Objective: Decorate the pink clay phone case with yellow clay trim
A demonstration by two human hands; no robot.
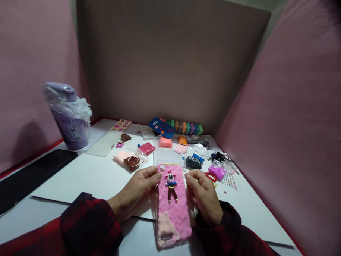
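Observation:
A clear phone case [180, 213] is covered in bumpy pink clay, with a paler peach patch at its lower left. On it lies a small clay figure [171, 187] with a white face, blue top, brown legs and yellow feet. My left hand [137, 192] grips the case's upper left edge, thumb on the rim. Beside the upper right edge, my right hand [203, 196] is closed, thumb and forefinger pressed together. Whatever is in that pinch, if anything, is hidden. A lined sheet of paper [168, 156] lies just beyond the case.
Several clay packets, including a brown one [132, 163] and a black one [193, 162], lie across the white board [77, 183]. A purple bottle [71, 124] and a black phone-like slab [35, 177] are at left. Keys [218, 156] and a bead sheet [230, 180] lie right.

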